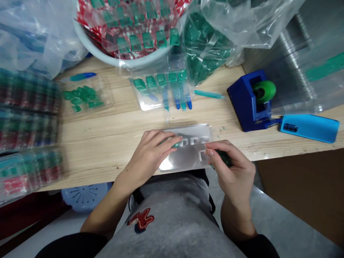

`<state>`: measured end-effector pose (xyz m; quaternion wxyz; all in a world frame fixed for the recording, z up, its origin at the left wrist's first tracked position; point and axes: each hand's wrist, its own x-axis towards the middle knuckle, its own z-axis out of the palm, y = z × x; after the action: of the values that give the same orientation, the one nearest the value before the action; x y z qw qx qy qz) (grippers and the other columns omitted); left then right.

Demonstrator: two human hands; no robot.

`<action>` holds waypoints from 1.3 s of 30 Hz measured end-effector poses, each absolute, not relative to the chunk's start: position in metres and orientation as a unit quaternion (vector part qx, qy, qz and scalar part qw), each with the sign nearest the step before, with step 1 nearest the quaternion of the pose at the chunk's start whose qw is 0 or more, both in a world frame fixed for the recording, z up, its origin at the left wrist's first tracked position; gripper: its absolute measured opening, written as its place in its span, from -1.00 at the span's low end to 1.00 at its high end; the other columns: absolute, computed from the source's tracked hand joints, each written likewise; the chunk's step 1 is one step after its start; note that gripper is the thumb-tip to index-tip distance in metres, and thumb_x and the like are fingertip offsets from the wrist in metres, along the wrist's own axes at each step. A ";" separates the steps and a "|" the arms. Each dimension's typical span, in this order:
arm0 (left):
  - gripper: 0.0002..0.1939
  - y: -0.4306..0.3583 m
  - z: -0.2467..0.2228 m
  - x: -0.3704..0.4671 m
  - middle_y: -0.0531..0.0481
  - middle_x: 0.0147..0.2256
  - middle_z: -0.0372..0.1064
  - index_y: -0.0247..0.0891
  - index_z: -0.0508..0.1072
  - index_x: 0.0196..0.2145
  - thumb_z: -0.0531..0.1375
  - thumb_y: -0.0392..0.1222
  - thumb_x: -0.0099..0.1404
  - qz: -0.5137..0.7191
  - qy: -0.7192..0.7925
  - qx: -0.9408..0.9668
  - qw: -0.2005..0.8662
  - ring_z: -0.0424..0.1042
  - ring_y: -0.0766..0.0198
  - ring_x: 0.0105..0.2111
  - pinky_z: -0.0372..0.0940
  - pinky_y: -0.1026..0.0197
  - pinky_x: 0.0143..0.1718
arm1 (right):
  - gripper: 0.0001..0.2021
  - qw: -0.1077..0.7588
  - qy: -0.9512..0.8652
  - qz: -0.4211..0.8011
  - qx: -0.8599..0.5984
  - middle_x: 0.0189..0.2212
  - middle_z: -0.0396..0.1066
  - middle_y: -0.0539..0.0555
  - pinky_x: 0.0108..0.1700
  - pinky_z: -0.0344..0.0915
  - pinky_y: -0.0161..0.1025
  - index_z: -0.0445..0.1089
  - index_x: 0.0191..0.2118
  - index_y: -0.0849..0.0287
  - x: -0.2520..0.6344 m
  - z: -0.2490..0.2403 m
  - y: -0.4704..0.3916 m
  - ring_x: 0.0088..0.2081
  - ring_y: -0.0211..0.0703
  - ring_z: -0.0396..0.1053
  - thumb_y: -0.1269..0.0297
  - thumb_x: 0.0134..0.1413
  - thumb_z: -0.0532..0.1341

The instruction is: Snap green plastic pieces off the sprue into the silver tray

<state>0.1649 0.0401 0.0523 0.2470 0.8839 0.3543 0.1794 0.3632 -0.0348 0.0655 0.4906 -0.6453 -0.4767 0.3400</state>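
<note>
A clear plastic blister tray (185, 157) with molded pockets lies at the table's front edge. My left hand (153, 150) rests over its left part, fingers curled together on a small green translucent piece (176, 144) at a left pocket. My right hand (231, 163) is at the tray's right edge, thumb and forefinger pinched beside a pocket. Dark green pieces (224, 157) are held in its curled palm; their number is hidden. Whether anything sits between the pinching fingertips cannot be made out. Several pockets along the tray's top row show no green piece.
Behind are a filled tray (145, 104), a box of loose green pieces (80, 96) and a basin (94, 50) of red-patterned packs. A bag of green pieces (206, 46), a blue tape dispenser (245, 107) and a phone (311, 127) stand rightward. Packed stacks (27, 129) line the left.
</note>
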 end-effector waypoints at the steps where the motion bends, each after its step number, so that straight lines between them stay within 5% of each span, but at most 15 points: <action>1: -0.71 0.041 0.054 0.164 -0.09 -0.07 0.49 -0.14 0.43 0.06 0.13 -0.14 0.41 0.168 0.346 0.883 0.268 0.40 0.13 -0.10 0.28 0.07 -0.08 | -0.85 0.491 -0.478 0.339 -0.645 -0.38 0.50 -0.08 -0.30 0.37 -0.30 0.52 -0.23 0.03 0.363 0.065 -0.035 -0.45 -0.34 0.37 0.44 0.15 0.27; 12: -0.58 0.039 0.061 0.152 -0.05 -0.12 0.31 -0.08 0.34 0.15 0.05 -0.39 0.41 0.158 0.359 0.867 0.306 0.31 0.24 -0.11 0.28 0.19 -0.10 | -0.88 0.488 -0.476 0.336 -0.649 -0.38 0.50 -0.07 -0.32 0.36 -0.29 0.52 -0.23 0.05 0.366 0.062 -0.035 -0.48 -0.34 0.35 0.41 0.15 0.28; 19: -0.74 0.042 0.057 0.162 -0.07 -0.19 0.40 -0.13 0.47 0.01 0.09 -0.20 0.43 0.188 0.384 0.864 0.267 0.36 0.17 -0.16 0.27 0.10 -0.10 | -0.88 0.491 -0.473 0.338 -0.649 -0.37 0.52 -0.06 -0.29 0.37 -0.27 0.52 -0.23 0.03 0.364 0.063 -0.036 -0.42 -0.30 0.41 0.40 0.14 0.29; 28: -0.76 0.052 0.065 0.151 0.05 -0.23 0.55 -0.04 0.55 -0.08 0.11 -0.12 0.41 0.145 0.464 0.800 0.351 0.42 0.15 -0.22 0.22 0.04 -0.06 | -0.89 0.493 -0.447 0.308 -0.680 -0.39 0.53 -0.02 -0.25 0.40 -0.14 0.52 -0.25 0.05 0.360 0.063 -0.038 -0.37 -0.19 0.46 0.40 0.12 0.31; 39: -0.79 0.061 0.066 0.164 0.03 -0.27 0.49 0.03 0.57 -0.28 0.20 0.12 0.31 0.126 0.435 0.810 0.374 0.39 0.05 -0.20 0.15 -0.10 0.04 | -0.83 0.481 -0.474 0.322 -0.664 -0.34 0.54 -0.05 -0.23 0.43 -0.16 0.52 -0.21 0.01 0.355 0.065 -0.033 -0.34 -0.22 0.47 0.45 0.12 0.31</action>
<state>0.1642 0.0608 0.0661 0.3737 0.8097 0.4345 0.1265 0.3550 -0.0327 0.0646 0.4813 -0.6637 -0.4736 0.3218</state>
